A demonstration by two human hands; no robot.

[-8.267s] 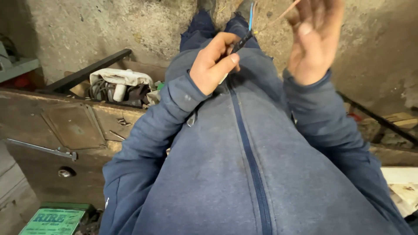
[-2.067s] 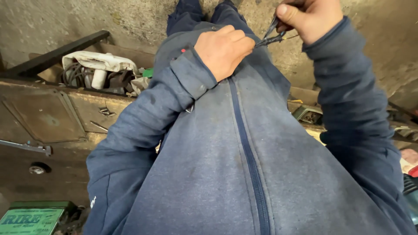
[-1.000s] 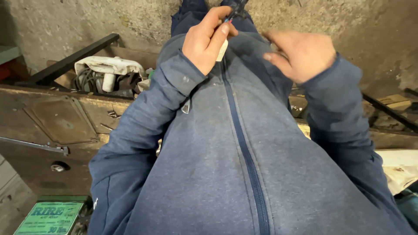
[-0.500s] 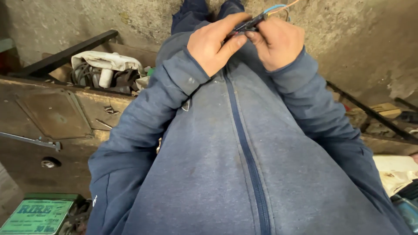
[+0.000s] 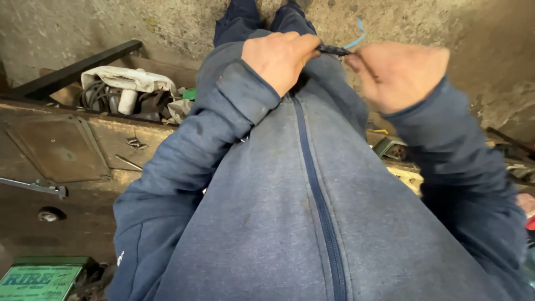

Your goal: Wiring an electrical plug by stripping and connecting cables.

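Head view: black cable (image 5: 335,51) stretches between both hands, one end pinched at the fingertips of the left hand (image 5: 276,58), the other meeting the fingers of the right hand (image 5: 398,72). Its thin blue wire (image 5: 356,38) curls up just above the right-hand fingertips. Left fingers are curled and pressed together on the cable; right fingers are bent inward, though whether they truly grip it cannot be told. Both hands are raised before the chest, backs toward the camera, forearms in blue sleeves angled inward over the zipped hooded jacket (image 5: 312,212). Cluttered metal drawer (image 5: 67,147) sits lower left.
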